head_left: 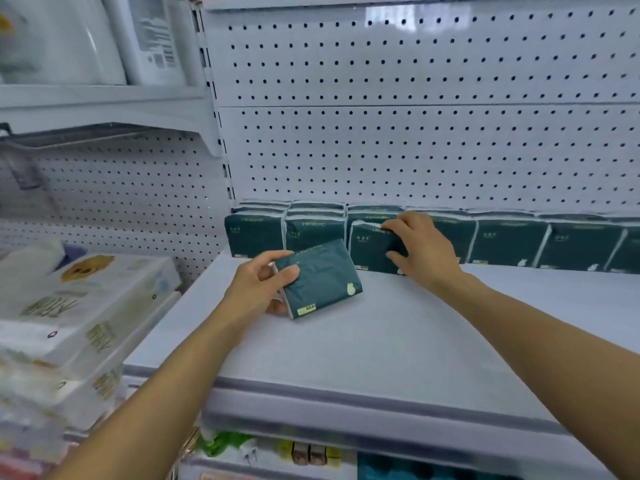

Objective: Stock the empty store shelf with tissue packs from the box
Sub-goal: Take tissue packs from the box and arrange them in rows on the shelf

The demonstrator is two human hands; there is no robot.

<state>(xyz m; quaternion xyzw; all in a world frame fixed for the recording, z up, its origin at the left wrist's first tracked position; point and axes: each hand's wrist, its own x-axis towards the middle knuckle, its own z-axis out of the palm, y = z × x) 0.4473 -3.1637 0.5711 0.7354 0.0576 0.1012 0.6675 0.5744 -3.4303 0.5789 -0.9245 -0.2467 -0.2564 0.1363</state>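
Observation:
A row of dark green tissue packs [509, 242] stands upright along the back of the white shelf [398, 341], against the pegboard. My left hand [258, 287] grips another dark green tissue pack [320, 277], tilted, its lower edge resting on the shelf in front of the row. My right hand [420, 247] clasps a pack [369, 249] standing at the front of the row, fingers over its top and right side. The box is out of view.
White bulk tissue packages [86, 306] are stacked on the neighbouring shelf at the left. More white packages [69, 39] sit on the upper left shelf. A lower shelf [311, 455] holds small coloured items. The pegboard back wall [415, 133] rises behind the row.

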